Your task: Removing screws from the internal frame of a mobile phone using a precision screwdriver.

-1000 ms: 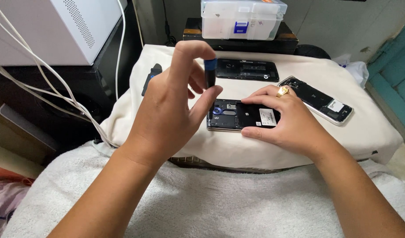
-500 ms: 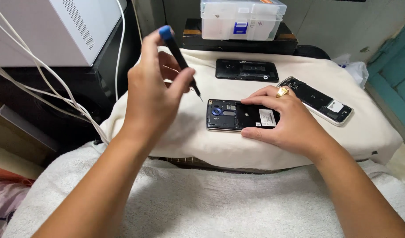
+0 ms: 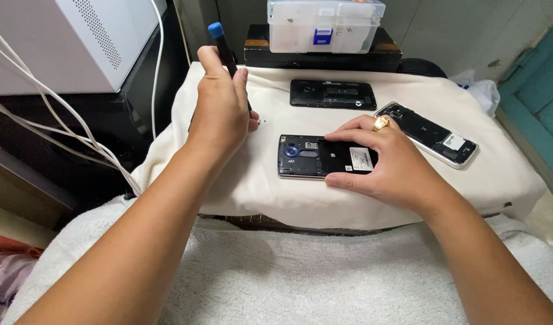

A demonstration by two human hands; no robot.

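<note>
Cream cloth (image 3: 240, 180) covers the desk, where the right hand (image 3: 388, 159) lies flat on an opened black phone with its back cover off (image 3: 306, 155), pinning it near the middle. To its left, the left hand (image 3: 223, 111) grips a blue-capped black screwdriver (image 3: 222, 43), tip down.

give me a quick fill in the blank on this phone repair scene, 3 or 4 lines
1. The left hand holds a screwdriver whose cap is ____ in colour.
2. The right hand rests on the open phone and wears a ____ ring.
3. Counting the one under the hand, ____ opened phones lie on the cream cloth.
4. The clear plastic box stands at the ____ edge of the cloth.

Missing words: blue; gold; three; far
</note>
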